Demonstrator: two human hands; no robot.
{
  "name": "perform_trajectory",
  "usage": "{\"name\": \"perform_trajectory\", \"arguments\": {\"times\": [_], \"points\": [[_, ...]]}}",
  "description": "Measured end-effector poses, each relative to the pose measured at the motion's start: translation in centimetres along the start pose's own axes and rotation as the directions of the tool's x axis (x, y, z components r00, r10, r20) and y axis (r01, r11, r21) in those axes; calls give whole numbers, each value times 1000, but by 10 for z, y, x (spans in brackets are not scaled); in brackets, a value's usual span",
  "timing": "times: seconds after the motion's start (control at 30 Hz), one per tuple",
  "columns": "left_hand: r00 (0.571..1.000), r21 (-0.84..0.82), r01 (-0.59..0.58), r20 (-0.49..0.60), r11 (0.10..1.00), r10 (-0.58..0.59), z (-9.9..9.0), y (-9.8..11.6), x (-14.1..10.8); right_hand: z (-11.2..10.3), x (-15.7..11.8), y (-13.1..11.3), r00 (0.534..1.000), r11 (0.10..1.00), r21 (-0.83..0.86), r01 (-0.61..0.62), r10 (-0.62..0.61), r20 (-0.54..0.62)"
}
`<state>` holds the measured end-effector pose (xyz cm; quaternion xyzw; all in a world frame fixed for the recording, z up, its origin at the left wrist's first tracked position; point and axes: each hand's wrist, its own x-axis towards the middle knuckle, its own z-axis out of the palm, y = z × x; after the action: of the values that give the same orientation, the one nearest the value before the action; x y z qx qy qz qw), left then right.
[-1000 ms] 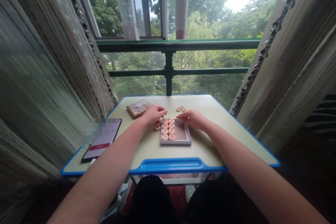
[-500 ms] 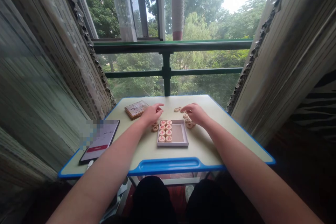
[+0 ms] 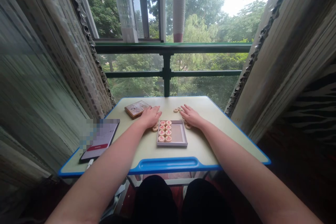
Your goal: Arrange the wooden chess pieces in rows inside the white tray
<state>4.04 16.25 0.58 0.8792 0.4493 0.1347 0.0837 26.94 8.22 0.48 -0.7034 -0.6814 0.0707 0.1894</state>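
Observation:
A shallow open box [image 3: 180, 144] lies on the table near its front edge. Round xiangqi pieces [image 3: 168, 132] with red characters fill two columns on its left side, and bare bottom shows on its right. Just beyond the box's left corner my left hand [image 3: 151, 116] is spread palm down, with a loose piece [image 3: 155, 128] by its wrist. Beyond the right corner my right hand [image 3: 191, 116] lies flat with fingers stretched, over several loose pieces. Some of these peek out, such as one piece [image 3: 175, 110] past the fingertips; others are hidden beneath the hand.
A flat box lid with a printed picture [image 3: 136, 109] sits at the back left. To the left lies a tablet or phone [image 3: 101, 143] with a white cable [image 3: 89, 164]. The table [image 3: 168, 154] has a blue edge and front groove. Curtains hang on both sides.
Both hands have lowered and flattened, with fingers now stretched out. The right hand has come down over the loose pieces at the right. The pieces in the box look unchanged.

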Motion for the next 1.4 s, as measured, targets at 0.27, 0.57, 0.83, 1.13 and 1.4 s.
{"name": "perform_trajectory", "arguments": {"times": [0.27, 0.57, 0.83, 1.13, 1.4], "points": [[996, -35, -76, -43, 996, 74, 4, -4, 7, 1, 0, 3, 994, 996, 14, 85, -86, 63], [974, -69, -225, -7, 972, 226, -1, 0, 4, 4, 4, 1, 990, 990, 14, 139, -138, -38], [982, -68, -126, -148, 990, 115, -2, 4, 4, 1, 4, -4, 993, 975, 189, 118, -121, 2], [968, -162, -129, 194, 978, 159, -26, -3, -9, -34, -15, -2, 910, 952, 303, 37, -157, 383], [935, -115, -129, 316, 985, 159, -23, -20, -8, -20, -15, -4, 961, 985, 152, 80, -117, 251]]}}
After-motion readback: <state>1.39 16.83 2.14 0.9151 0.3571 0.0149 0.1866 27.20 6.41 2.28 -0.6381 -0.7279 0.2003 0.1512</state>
